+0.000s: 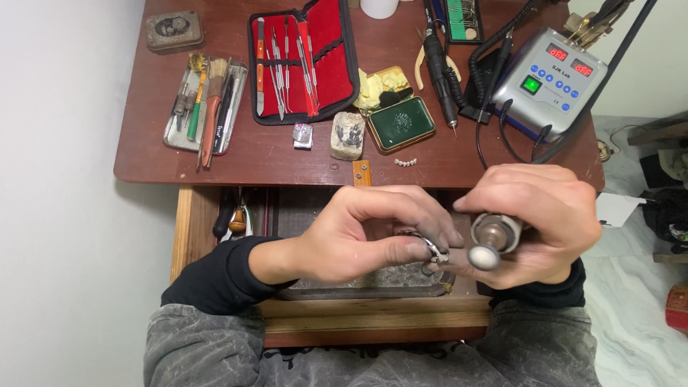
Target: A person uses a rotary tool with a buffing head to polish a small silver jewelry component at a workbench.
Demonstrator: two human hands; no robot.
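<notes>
My left hand [373, 233] pinches a small shiny metal piece [432, 247] between thumb and fingertips, just above an open drawer. My right hand [539, 215] grips a grey rotary handpiece [494, 235] whose round white tip [484, 256] sits right beside the metal piece, nearly touching it. A black cable runs from the handpiece up toward the grey control box [548, 79] at the back right of the desk.
On the brown desk [236, 154] lie a red-lined case of metal hand tools [304, 61], a metal tray of brushes [204, 107], a green tin [400, 123], a second black handpiece [441, 72], a small row of teeth [405, 163] and a stone block [347, 135].
</notes>
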